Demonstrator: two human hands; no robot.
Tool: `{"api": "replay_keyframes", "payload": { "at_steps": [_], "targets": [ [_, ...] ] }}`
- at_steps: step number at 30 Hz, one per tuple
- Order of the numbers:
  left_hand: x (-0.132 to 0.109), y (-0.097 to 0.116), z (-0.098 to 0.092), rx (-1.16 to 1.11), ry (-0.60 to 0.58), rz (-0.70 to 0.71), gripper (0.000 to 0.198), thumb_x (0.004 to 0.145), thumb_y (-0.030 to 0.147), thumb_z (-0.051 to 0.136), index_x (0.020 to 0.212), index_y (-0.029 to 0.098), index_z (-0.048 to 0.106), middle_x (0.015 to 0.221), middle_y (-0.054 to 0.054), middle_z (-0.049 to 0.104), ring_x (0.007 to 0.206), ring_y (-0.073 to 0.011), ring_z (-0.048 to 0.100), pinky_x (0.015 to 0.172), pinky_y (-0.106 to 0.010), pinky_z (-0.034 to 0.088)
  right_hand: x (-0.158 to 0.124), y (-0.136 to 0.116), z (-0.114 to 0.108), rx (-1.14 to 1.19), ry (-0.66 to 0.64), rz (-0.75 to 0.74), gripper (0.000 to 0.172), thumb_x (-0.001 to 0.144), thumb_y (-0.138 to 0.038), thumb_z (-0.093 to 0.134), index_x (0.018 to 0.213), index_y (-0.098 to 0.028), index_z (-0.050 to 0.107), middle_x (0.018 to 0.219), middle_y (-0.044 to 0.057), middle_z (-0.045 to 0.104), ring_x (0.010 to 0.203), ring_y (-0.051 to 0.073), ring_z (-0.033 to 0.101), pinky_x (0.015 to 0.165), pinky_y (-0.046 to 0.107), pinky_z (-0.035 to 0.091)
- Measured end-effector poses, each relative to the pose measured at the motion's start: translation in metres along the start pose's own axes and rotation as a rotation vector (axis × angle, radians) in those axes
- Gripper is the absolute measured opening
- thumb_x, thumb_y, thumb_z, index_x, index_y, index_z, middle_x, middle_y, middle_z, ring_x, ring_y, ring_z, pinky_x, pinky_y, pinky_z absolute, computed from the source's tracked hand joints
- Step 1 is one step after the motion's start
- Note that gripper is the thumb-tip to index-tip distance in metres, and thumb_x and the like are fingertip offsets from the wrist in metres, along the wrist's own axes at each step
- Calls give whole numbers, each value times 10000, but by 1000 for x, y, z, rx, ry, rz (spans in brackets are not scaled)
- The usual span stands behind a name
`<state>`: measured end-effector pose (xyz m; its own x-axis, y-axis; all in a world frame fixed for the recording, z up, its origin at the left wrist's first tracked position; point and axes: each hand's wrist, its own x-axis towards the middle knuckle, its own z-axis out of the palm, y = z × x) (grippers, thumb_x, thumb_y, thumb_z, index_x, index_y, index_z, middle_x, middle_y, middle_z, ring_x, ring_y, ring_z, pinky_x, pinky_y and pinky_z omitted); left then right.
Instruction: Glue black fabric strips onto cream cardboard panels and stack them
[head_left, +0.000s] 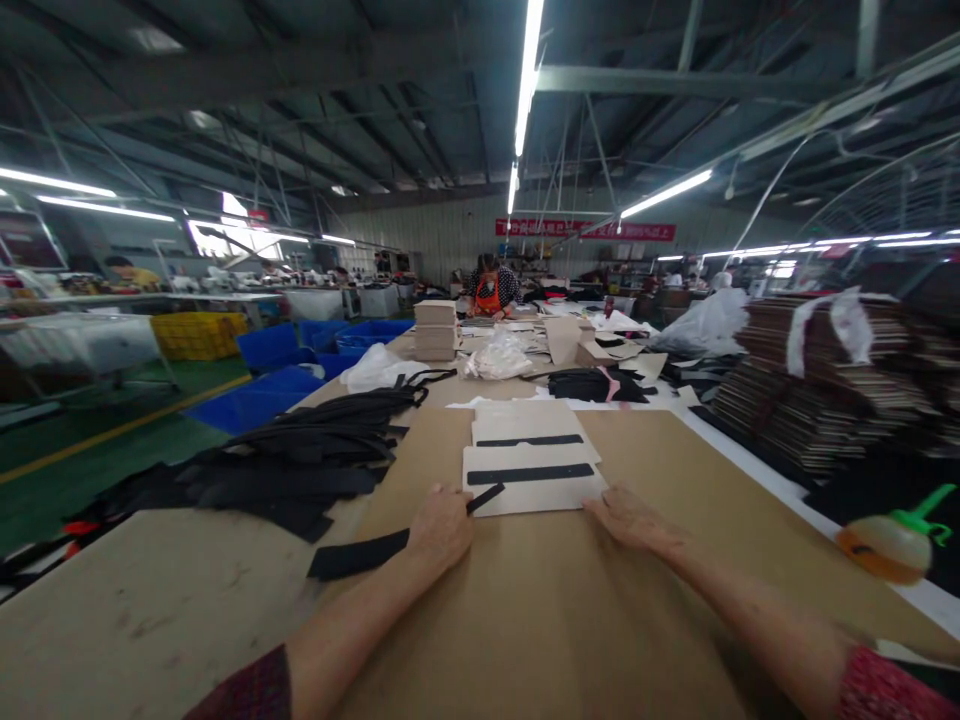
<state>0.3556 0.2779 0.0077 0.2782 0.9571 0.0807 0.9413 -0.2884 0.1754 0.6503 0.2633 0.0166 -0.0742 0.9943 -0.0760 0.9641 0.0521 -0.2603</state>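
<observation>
Holding a loose black strip (358,556), the left hand (441,525) is curled narrow, back upward, at the near left corner of the front pale board (536,498); the strip's ends protrude on both sides. Left forearm slants inward from lower left. Right forearm lies lower and longer, angled in from lower right; the right hand (626,518) is palm-down, fingertips at the board's near right corner. Cannot tell whether it pinches the edge. Board lies flat on brown sheeting (540,620), between the hands, an attached-looking black band (530,474) across it.
</observation>
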Motion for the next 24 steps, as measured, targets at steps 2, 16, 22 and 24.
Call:
{"api": "replay_keyframes", "payload": {
  "at_steps": [2,16,22,24],
  "targets": [
    [-39,-1,-9,-21,-35,34,339,842,174,486,1116,215,682,1189,-75,659,1140,-250,528,1049,-383,387,-42,-6,8,19,-27,-33,564,966,-518,328,1208,-130,658,1208,153,677,1193,263,583,1034,392,410],
    [-193,17,-49,-59,-130,97,388,845,186,446,1169,272,643,1159,-42,669,1123,-233,550,1008,-370,423,-124,-31,3,-32,-2,2,571,959,-394,397,1401,-43,477,1435,222,483,1359,301,411,1118,401,298],
    [-154,41,-35,2,-106,52,365,848,216,472,1160,220,663,1179,-98,649,1128,-272,538,992,-388,431,-100,-39,-6,-48,-21,-36,404,976,-343,388,1173,-133,671,1203,175,665,1208,290,555,1049,411,371],
    [-166,36,-31,7,-109,47,377,845,207,462,1166,214,659,1182,-102,642,1126,-279,531,996,-400,427,-120,-40,4,-47,-46,-77,381,967,-346,419,1143,-138,686,1202,171,668,1218,287,548,1059,407,369]
  ]
}}
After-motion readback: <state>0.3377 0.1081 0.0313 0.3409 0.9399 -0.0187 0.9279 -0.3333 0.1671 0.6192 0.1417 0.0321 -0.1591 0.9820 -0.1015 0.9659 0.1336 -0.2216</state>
